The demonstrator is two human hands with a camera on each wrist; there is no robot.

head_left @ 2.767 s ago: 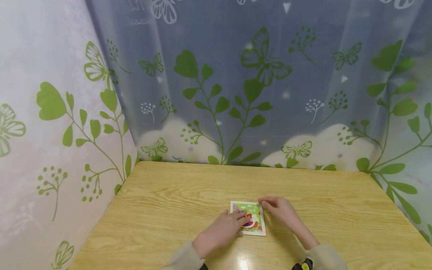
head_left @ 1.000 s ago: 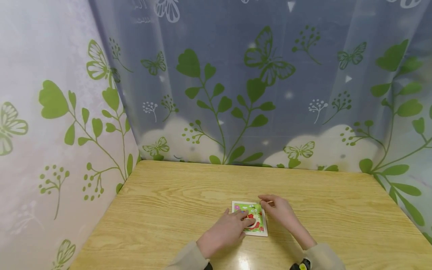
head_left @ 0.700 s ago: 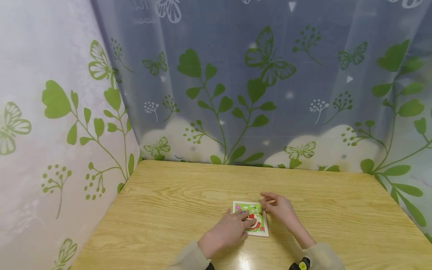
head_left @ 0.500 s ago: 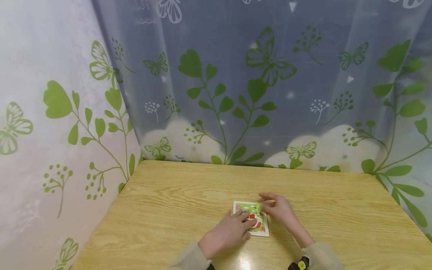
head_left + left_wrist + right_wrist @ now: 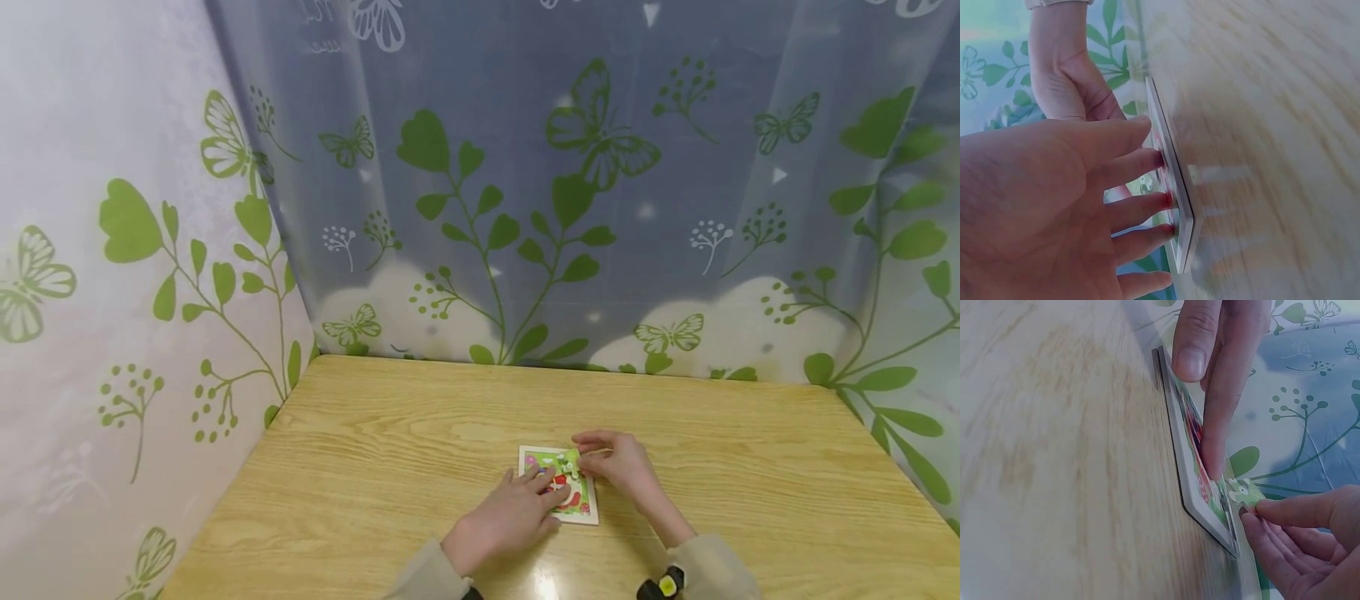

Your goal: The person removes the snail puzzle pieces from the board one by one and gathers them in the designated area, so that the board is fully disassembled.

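A square picture puzzle (image 5: 593, 510) with a pale wooden frame lies flat on the table, its green, red and blue picture partly covered. My left hand (image 5: 508, 510) rests on its left and middle part; in the left wrist view the fairly straight fingertips touch the puzzle face (image 5: 1175, 178). At the puzzle's top right corner, my right hand (image 5: 628, 468) pinches a green puzzle piece (image 5: 1246, 491) between thumb and fingers. In the right wrist view that piece stands tilted, raised off the board. Part of the picture stays hidden under the left fingers.
The wooden table (image 5: 405, 433) spreads around the puzzle on all sides. A patterned curtain (image 5: 480, 208) with leaves and butterflies hangs along the back edge, and another patterned sheet (image 5: 150, 333) hangs on the left.
The right hand has drawn the green piece up from the puzzle's top right corner, so it now stands tilted, and has shifted slightly left over the board. The left hand stays on the puzzle.
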